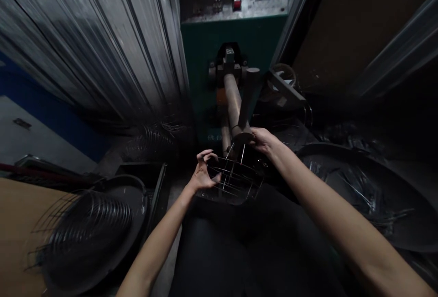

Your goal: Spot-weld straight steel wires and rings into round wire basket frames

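A: Head view, the only view. Landmark: the green machine (236, 55) with its two arms (234, 101) jutting toward the person. A round wire grille (236, 179) sits just below the arm tips, held level between both hands.

B: Grips?

A: Left hand (202, 174) is at the grille's edge on the side left of the machine, thumb and fingers curled onto the rim wires — a light pinch, not a fist. Right hand (263, 141) is at the far edge, right beside the arm tips, fingers wrapped over the rim; whether it also touches the arm tip I cannot tell, too dark.

B: Surroundings?

A: Left of the machine, low down: a stack of finished grilles (87, 231) in a dark tray (138, 194). Right of it: a large dark basin (393, 183) with loose wire pieces. Corrugated metal sheeting (102, 50) stands behind, left.

B: Risks?

A: My judgement — the right fingers are very close to where the arms meet; if the arms closed, they could be caught. The left pinch is slight, so the grille could tilt off position, and a few spokes stand up loose near the tips and could shift.
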`<state>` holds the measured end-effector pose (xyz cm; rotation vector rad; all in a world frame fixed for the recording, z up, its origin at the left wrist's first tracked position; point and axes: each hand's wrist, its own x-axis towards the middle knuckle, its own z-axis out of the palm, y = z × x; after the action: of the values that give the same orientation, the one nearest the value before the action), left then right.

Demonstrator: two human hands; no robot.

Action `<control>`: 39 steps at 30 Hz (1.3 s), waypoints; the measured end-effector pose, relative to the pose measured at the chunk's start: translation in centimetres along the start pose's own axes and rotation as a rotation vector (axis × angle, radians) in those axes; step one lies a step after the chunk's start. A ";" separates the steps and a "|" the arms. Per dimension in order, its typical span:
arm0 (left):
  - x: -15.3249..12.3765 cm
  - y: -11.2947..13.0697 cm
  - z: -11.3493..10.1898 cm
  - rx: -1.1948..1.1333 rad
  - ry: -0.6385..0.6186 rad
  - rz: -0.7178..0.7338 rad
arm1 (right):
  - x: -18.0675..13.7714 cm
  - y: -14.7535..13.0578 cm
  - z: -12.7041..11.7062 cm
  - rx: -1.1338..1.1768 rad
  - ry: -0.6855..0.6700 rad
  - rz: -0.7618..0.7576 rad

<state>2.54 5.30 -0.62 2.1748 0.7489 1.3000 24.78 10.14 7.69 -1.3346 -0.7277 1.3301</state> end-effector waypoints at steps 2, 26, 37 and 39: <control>0.0 -0.1 0.3 0.006 0.004 0.010 | 0.0 0.1 0.1 0.002 0.010 -0.003; -0.3 14.6 -0.5 -0.200 -0.257 -0.435 | -21.0 3.9 -7.8 -1.148 0.131 -0.945; -1.5 13.0 -1.9 -0.510 -0.450 -0.842 | -22.0 4.3 -9.3 -1.075 -0.090 -0.541; -3.7 11.8 -0.6 -0.349 -0.464 -0.791 | -21.8 6.5 -9.5 -1.202 -0.104 -0.550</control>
<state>2.92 -5.70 5.13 1.5432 0.9528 0.4535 27.94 -14.32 6.33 -1.7373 -1.9762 0.4405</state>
